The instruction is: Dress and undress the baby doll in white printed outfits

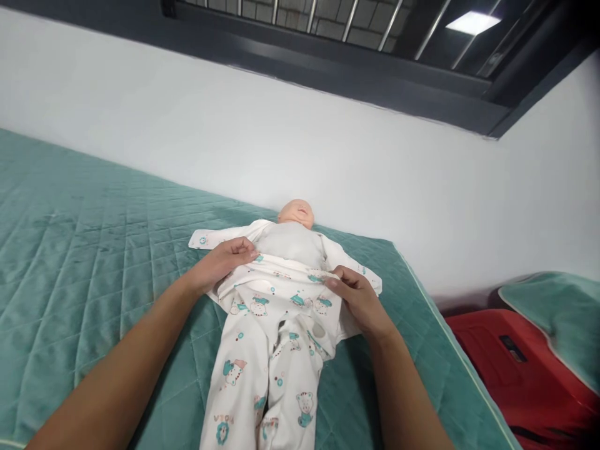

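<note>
A baby doll lies on its back, head toward the wall. It wears a white long-sleeved top spread out at both sides, over a plain pale torso. White baby pants with teal bear prints cover its legs and reach up to the belly. My left hand pinches the waistband at the left side. At the right side of the waistband, my right hand is closed on the cloth, thumb on top. The doll's feet are out of view.
A teal quilted bed cover lies under the doll, its edge running down the right. Beyond it stands a red plastic chair with teal cloth on it. A white wall and a dark-framed barred window are behind.
</note>
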A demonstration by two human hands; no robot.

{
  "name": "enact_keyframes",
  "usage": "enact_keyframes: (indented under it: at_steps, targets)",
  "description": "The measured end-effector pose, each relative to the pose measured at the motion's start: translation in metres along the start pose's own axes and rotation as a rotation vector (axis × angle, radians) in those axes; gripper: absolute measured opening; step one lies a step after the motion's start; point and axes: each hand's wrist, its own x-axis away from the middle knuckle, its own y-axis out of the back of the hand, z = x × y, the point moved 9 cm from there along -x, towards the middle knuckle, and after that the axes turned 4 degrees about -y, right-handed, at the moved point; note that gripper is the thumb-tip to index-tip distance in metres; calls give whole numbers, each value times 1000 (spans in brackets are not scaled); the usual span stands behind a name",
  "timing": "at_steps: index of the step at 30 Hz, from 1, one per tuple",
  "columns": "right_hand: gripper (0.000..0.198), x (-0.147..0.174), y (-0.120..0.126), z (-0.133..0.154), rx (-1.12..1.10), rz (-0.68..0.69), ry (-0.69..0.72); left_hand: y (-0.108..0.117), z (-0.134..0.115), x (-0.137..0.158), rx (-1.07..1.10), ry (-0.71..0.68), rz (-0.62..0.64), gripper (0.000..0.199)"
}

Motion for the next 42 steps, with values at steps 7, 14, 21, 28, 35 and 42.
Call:
enact_keyframes:
  at_steps: [7,14,21,28,35,42]
  targets:
    - [38,2,-3,-2,284,175,-46,6,4,-1,-99,-7,45,37]
    - [12,2,-5,-16,396,238,-95,-8,-8,15,-301,22,343,32]
    - [20,-5,3,-22,624,-42,-217,-19,-10,18,-260,45,440,18]
    - [14,-9,9,-16,817,-212,-94,-8,-6,4,-458,10,267,13]
    - [15,-7,5,-15,701,-154,-102,-7,-5,-6,-585,17,187,15]
    - [15,-8,-4,-9,406,-29,-22,-25,-10,0,-366,44,303,26]
